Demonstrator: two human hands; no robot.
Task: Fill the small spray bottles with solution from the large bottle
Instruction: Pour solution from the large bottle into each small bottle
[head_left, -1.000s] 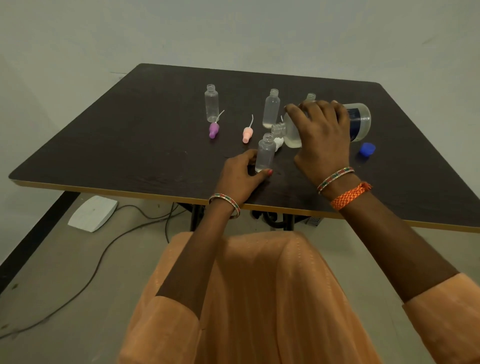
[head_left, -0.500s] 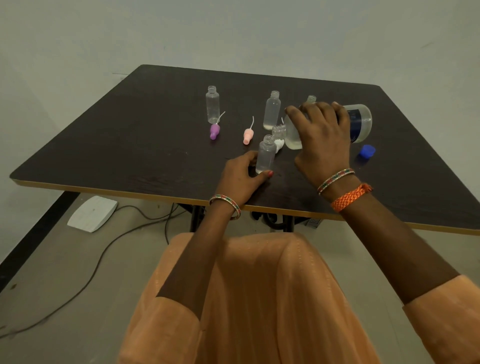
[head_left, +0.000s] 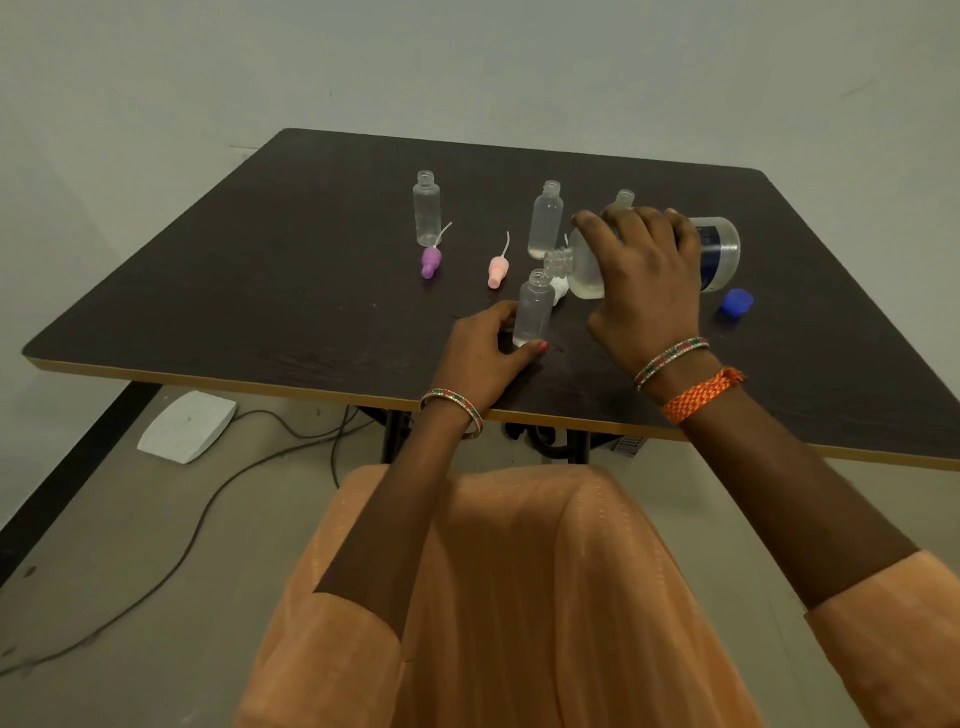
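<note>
Worktop (head_left: 260, 291): dark brown, faint wood grain, pale yellow edge band. Large bottle (head_left: 719, 254): clear, dark blue label. Just right of it, bright blue cap (head_left: 736, 302). Left of it, small bottles clear: one (head_left: 534, 312) nearest, one (head_left: 545, 219) behind, one (head_left: 426, 208) farthest left. Spray tops left of large bottle: pink (head_left: 497, 270), purple (head_left: 430, 261). Right wrist: orange-and-white woven band (head_left: 701, 395), multicoloured beaded bangle (head_left: 670, 359). Left wrist: similar bangle (head_left: 451, 405). Garment (head_left: 519, 597): peach-orange, fine dotted stripes. Wall grey.
</note>
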